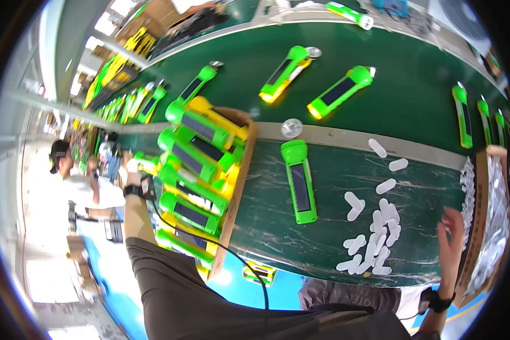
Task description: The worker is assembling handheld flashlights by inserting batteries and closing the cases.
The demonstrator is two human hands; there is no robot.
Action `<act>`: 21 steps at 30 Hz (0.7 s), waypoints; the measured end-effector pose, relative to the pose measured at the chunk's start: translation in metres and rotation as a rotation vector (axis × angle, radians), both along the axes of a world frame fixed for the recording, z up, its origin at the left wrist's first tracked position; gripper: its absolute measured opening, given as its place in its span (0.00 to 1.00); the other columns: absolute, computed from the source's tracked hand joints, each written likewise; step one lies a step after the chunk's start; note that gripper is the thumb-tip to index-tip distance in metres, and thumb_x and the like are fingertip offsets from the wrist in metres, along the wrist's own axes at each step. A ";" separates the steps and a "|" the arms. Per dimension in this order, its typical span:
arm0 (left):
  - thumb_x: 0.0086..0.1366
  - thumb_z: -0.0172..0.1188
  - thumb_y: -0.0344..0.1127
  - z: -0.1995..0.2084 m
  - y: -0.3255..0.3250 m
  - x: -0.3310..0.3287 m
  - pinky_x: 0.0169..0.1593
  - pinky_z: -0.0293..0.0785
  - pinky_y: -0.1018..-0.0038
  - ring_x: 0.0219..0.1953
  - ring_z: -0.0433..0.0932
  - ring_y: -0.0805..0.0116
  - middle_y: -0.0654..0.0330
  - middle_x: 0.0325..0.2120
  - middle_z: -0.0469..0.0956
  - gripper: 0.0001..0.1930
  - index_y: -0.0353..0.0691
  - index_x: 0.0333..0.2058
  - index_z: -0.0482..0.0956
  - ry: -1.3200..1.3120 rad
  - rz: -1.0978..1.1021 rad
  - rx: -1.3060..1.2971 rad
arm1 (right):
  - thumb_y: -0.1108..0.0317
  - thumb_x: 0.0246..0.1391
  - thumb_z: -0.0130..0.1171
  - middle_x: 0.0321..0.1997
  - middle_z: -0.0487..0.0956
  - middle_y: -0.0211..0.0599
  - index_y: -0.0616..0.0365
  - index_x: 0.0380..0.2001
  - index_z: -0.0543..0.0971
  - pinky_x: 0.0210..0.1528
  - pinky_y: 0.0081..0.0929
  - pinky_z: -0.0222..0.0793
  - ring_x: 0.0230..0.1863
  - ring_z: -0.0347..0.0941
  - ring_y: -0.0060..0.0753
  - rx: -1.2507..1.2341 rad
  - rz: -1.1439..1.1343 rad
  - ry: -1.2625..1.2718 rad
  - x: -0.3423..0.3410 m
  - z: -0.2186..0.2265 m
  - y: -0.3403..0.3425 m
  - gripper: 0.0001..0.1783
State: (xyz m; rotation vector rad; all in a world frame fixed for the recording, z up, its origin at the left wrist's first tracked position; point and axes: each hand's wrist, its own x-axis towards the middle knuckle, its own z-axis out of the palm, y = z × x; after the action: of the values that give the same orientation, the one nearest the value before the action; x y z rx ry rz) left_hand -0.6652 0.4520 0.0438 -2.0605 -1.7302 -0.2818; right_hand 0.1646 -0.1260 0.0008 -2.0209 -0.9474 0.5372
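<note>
At the left, my left hand [130, 165] is closed at the end of a green flashlight [148, 162], beside a cardboard box [245, 164] piled with green and yellow flashlights; glare blurs its fingers. My right hand [452, 226] is over the right end of the bench, fingers apart and holding nothing, close to a box of clear plastic parts [487, 226]. Between my hands lies a green flashlight body [301, 184] with a dark panel, and a round clear lens piece [292, 128] sits just past its wide end. Small white oblong pieces [378, 232] are scattered left of my right hand.
Beyond a metal rail [351, 134], several flashlights lie on a green belt [402, 73], including one [341, 92] near the middle. A black cable [232, 249] hangs across the box and down in front of me. Another person [68, 175] is at the far left.
</note>
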 end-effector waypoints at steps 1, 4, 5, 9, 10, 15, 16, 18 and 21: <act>0.60 0.55 0.45 -0.036 0.001 0.137 0.41 0.76 0.57 0.38 0.80 0.52 0.45 0.40 0.79 0.23 0.41 0.52 0.73 -0.178 0.148 -0.080 | 0.77 0.53 0.55 0.51 0.72 0.37 0.62 0.51 0.72 0.50 0.26 0.65 0.47 0.70 0.31 -0.071 -0.148 -0.081 -0.020 0.018 -0.013 0.21; 0.53 0.63 0.56 0.047 -0.020 0.200 0.45 0.74 0.56 0.42 0.76 0.41 0.41 0.40 0.76 0.35 0.26 0.46 0.71 -0.376 0.334 0.498 | 0.76 0.54 0.54 0.52 0.72 0.38 0.62 0.53 0.71 0.50 0.27 0.64 0.47 0.70 0.31 -0.047 -0.087 -0.032 -0.021 0.015 -0.017 0.21; 0.54 0.66 0.47 0.063 -0.022 0.219 0.50 0.72 0.59 0.48 0.75 0.47 0.41 0.44 0.74 0.32 0.25 0.48 0.70 -0.504 0.105 0.482 | 0.75 0.54 0.54 0.51 0.72 0.39 0.63 0.52 0.71 0.50 0.28 0.65 0.48 0.70 0.32 -0.047 -0.052 -0.006 -0.023 0.017 -0.016 0.20; 0.61 0.58 0.29 0.092 -0.105 0.439 0.45 0.74 0.73 0.38 0.78 0.68 0.55 0.36 0.78 0.11 0.34 0.42 0.76 -1.055 -0.575 0.099 | 0.75 0.53 0.55 0.50 0.72 0.40 0.64 0.49 0.71 0.50 0.29 0.65 0.47 0.71 0.34 -0.016 0.004 0.036 -0.036 0.025 -0.017 0.19; 0.62 0.57 0.32 0.097 -0.132 0.488 0.45 0.75 0.72 0.40 0.78 0.66 0.54 0.38 0.78 0.11 0.34 0.42 0.76 -1.167 -0.594 -0.145 | 0.75 0.53 0.55 0.50 0.72 0.40 0.64 0.49 0.71 0.50 0.29 0.65 0.47 0.71 0.34 -0.008 0.001 0.030 -0.038 0.027 -0.018 0.19; 0.51 0.66 0.47 0.029 -0.177 0.636 0.45 0.75 0.63 0.42 0.77 0.60 0.47 0.39 0.77 0.27 0.30 0.41 0.73 -1.242 -0.757 -0.690 | 0.77 0.51 0.55 0.48 0.72 0.40 0.65 0.48 0.72 0.51 0.29 0.66 0.47 0.71 0.34 0.155 0.121 0.073 -0.037 0.052 -0.010 0.19; 0.48 0.69 0.52 0.012 -0.181 0.668 0.47 0.73 0.59 0.45 0.77 0.56 0.45 0.42 0.75 0.33 0.29 0.43 0.71 -0.971 -0.582 -0.561 | 0.77 0.50 0.55 0.48 0.72 0.40 0.65 0.48 0.72 0.51 0.29 0.66 0.47 0.71 0.34 0.187 0.122 0.041 -0.035 0.056 -0.014 0.19; 0.41 0.70 0.59 -0.036 -0.185 0.707 0.51 0.70 0.54 0.50 0.73 0.47 0.42 0.47 0.72 0.44 0.28 0.47 0.66 -0.709 -0.597 -0.482 | 0.78 0.48 0.56 0.47 0.72 0.41 0.65 0.47 0.72 0.51 0.28 0.65 0.46 0.71 0.34 0.219 0.091 0.006 -0.037 0.063 -0.024 0.20; 0.36 0.72 0.63 -0.061 -0.200 0.732 0.49 0.71 0.53 0.48 0.73 0.45 0.44 0.44 0.73 0.45 0.32 0.45 0.69 -0.354 -0.640 -0.371 | 0.77 0.47 0.57 0.47 0.72 0.42 0.65 0.46 0.73 0.50 0.28 0.65 0.45 0.71 0.34 0.312 0.100 0.127 -0.041 0.061 -0.057 0.20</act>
State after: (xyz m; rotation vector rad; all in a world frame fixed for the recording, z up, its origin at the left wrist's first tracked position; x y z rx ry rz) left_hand 0.0672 0.2519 -0.0174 -2.9629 -1.3102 -0.5812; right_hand 0.1236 -0.1828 0.0616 -1.6496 -0.9915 0.5293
